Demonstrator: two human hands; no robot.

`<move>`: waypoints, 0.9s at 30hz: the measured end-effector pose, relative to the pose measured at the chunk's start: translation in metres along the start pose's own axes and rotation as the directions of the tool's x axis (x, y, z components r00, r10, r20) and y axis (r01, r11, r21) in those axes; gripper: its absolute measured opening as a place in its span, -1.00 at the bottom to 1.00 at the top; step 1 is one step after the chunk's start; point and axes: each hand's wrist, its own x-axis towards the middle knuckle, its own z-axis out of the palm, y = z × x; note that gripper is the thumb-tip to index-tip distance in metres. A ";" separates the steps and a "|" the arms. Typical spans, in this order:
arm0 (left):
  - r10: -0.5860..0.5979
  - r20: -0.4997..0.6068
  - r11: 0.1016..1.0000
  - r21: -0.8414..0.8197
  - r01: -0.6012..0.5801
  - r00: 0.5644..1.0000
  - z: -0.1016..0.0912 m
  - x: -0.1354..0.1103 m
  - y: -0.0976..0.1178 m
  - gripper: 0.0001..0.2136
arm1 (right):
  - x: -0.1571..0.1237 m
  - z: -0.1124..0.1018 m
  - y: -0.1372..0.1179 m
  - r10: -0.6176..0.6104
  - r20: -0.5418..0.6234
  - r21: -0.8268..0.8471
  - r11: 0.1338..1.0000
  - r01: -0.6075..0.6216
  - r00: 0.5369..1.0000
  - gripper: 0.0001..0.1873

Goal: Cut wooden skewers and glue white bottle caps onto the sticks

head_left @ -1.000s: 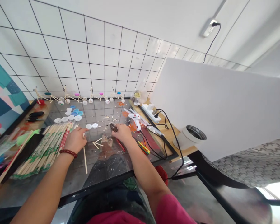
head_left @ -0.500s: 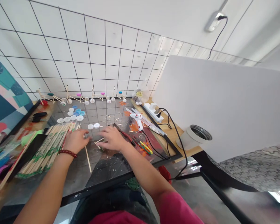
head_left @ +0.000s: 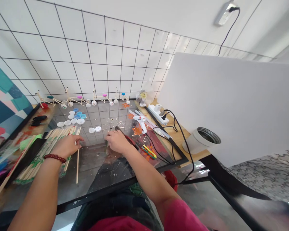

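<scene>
Pale wooden stick [head_left: 77, 163] lies on the glass bench [head_left: 91, 162], its upper end pinched in your left hand [head_left: 66, 145], just beside the chopstick bundle [head_left: 44, 152]. Your right hand [head_left: 117, 141] rests palm down, fingers curled, touching the red pliers [head_left: 132, 143]; can't tell if it grips anything.

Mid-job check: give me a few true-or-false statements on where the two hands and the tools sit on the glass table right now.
The left hand rests on the bundle of long wooden sticks. True.
The right hand holds the white glue gun. False: the white glue gun lies on the glass table, apart from that hand.
A row of small stick-built models stands by the white tiled wall. True.
Nothing is plugged into the white power strip. False: a black cable is plugged into the white power strip.
</scene>
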 end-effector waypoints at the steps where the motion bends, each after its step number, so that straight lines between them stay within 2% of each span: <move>1: 0.003 -0.027 1.000 0.008 -0.003 1.000 -0.001 -0.001 0.003 -0.76 | 0.000 -0.001 0.001 0.012 -0.008 -0.005 1.000 -0.012 1.000 -0.76; 4: 0.047 -0.155 0.999 -0.013 -0.050 0.987 0.000 -0.003 0.018 -0.67 | -0.001 -0.005 0.005 0.034 -0.038 -0.018 0.999 -0.035 0.999 -0.77; 7: 0.092 -0.269 0.984 -0.124 -0.129 0.959 0.005 -0.003 0.038 -0.61 | -0.001 -0.010 0.015 0.096 -0.100 -0.025 0.995 -0.099 0.990 -0.76; 10: 0.017 -0.252 0.913 -0.391 -0.118 0.967 0.006 0.001 0.054 -0.68 | -0.003 -0.015 0.027 0.204 -0.183 0.016 0.979 -0.205 0.962 -0.71; 11: -0.047 -0.212 0.835 -0.545 -0.078 0.976 0.004 0.003 0.059 -0.70 | -0.004 -0.016 0.031 0.242 -0.202 0.034 0.970 -0.240 0.949 -0.69; 12: -0.117 -0.148 0.702 -0.711 -0.024 0.982 0.001 0.004 0.064 -0.71 | -0.004 -0.016 0.033 0.271 -0.212 0.050 0.963 -0.266 0.939 -0.68; 13: -0.174 -0.067 0.508 -0.861 0.031 0.983 -0.003 0.006 0.068 -0.73 | -0.004 -0.017 0.035 0.283 -0.213 0.060 0.959 -0.276 0.935 -0.67; 14: -0.198 0.023 0.275 -0.958 0.078 0.980 -0.008 0.007 0.073 -0.76 | -0.005 -0.017 0.035 0.275 -0.204 0.063 0.961 -0.268 0.939 -0.67; 15: -0.189 0.099 0.048 -0.993 0.110 0.977 -0.012 0.007 0.078 -0.78 | -0.005 -0.017 0.034 0.254 -0.188 0.060 0.967 -0.248 0.949 -0.68; 16: -0.166 0.149 -0.135 -0.983 0.128 0.975 -0.016 0.007 0.082 -0.78 | -0.005 -0.017 0.033 0.225 -0.166 0.051 0.974 -0.220 0.960 -0.68; 17: -0.147 0.181 -0.261 -0.955 0.139 0.972 -0.019 0.007 0.086 -0.78 | -0.006 -0.016 0.030 0.193 -0.138 0.039 0.981 -0.189 0.971 -0.68; 18: -0.145 0.200 -0.343 -0.929 0.140 0.969 -0.020 0.007 0.090 -0.79 | -0.006 -0.015 0.028 0.162 -0.110 0.026 0.987 -0.160 0.981 -0.69; 20: -0.175 0.222 -0.426 -0.895 0.130 0.959 -0.019 0.005 0.095 -0.79 | -0.007 -0.013 0.023 0.118 -0.067 0.008 0.993 -0.118 0.991 -0.72; 22: -0.202 0.234 -0.461 -0.879 0.118 0.951 -0.014 0.003 0.098 -0.71 | -0.006 -0.010 0.020 0.091 -0.045 -0.001 0.996 -0.091 0.995 -0.75; 24: -0.203 0.238 -0.470 -0.875 0.119 0.950 -0.008 0.001 0.099 -0.67 | -0.006 -0.009 0.019 0.089 -0.042 -0.009 0.996 -0.089 0.995 -0.77; 27: -0.209 0.222 -0.456 -0.884 0.106 0.952 -0.002 0.002 0.099 -0.75 | -0.005 -0.011 0.021 0.107 -0.082 -0.013 0.994 -0.108 0.991 -0.78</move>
